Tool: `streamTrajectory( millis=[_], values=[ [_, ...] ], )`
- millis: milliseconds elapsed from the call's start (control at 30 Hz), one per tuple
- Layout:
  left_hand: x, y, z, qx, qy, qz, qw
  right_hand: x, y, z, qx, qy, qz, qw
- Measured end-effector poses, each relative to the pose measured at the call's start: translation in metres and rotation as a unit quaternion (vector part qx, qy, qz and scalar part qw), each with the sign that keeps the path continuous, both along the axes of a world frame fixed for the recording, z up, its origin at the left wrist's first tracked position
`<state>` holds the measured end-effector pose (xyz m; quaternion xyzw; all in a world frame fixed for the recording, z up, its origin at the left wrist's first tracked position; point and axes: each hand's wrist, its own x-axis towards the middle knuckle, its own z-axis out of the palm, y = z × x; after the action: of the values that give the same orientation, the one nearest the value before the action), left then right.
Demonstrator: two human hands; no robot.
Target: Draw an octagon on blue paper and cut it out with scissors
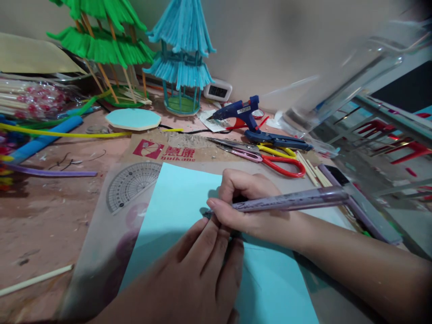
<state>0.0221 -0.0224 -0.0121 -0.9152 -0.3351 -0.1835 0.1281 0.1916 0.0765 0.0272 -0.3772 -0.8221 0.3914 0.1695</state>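
Observation:
A light blue sheet of paper [180, 193] lies in front of me, partly covered by both hands. My left hand [204, 263] rests palm down on it, fingers stretched forward. Something small and dark shows at its fingertips, mostly hidden, so I cannot tell what it is. Just beyond those fingertips, my right hand [248, 219] grips a purple pen [290, 200], its barrel leaning back to the right. The pen's tip is down by the paper, hidden behind the fingers. Faint pencil-like lines run over the sheet's lower right. A clear protractor [133, 184] lies left of the paper.
Beyond the paper lie red-handled scissors [283, 165], a blue glue gun [238, 110] and a blue utility knife [278, 139]. Green [101, 45] and blue [180, 49] model pavilions stand behind, near a light blue octagonal board [133, 119]. A clear bottle [347, 81] stands right.

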Motion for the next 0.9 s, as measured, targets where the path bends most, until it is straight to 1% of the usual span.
streamTrajectory(
  millis=[167, 400, 467, 567, 600, 633, 767, 900],
  values=[
    [0.0028, 0.0002, -0.0024, -0.004, -0.01, 0.005, 1.0, 0.0001, -0.0004, -0.0004, -0.004, 0.006, 0.01, 1.0],
    [0.0012, -0.0005, -0.0017, 0.0, 0.01, -0.003, 1.0, 0.0022, -0.0015, -0.001, 0.001, -0.001, 0.017, 1.0],
    [0.0012, -0.0011, -0.0018, 0.003, 0.008, 0.003, 1.0, 0.0024, -0.0031, -0.0032, 0.032, 0.008, 0.028, 0.999],
    [0.0015, -0.002, -0.0026, 0.001, 0.003, 0.013, 1.0, 0.0024, -0.0046, -0.0059, 0.099, 0.038, 0.034, 0.994],
    [0.0016, -0.0022, -0.0029, 0.0, 0.003, 0.012, 1.0, 0.0023, -0.0045, -0.006, 0.105, 0.041, 0.034, 0.993],
    [0.0017, -0.0022, -0.0032, -0.002, 0.006, 0.011, 1.0, 0.0021, -0.0041, -0.0055, 0.098, 0.036, 0.035, 0.994],
    [0.0009, -0.0023, -0.0049, 0.002, 0.011, 0.0, 1.0, 0.0013, -0.0015, -0.0021, 0.03, 0.0, 0.037, 0.999],
    [-0.0017, -0.0028, -0.0072, -0.016, 0.012, -0.006, 1.0, 0.0008, -0.0008, -0.0017, 0.032, 0.018, 0.021, 0.999]
  ],
)
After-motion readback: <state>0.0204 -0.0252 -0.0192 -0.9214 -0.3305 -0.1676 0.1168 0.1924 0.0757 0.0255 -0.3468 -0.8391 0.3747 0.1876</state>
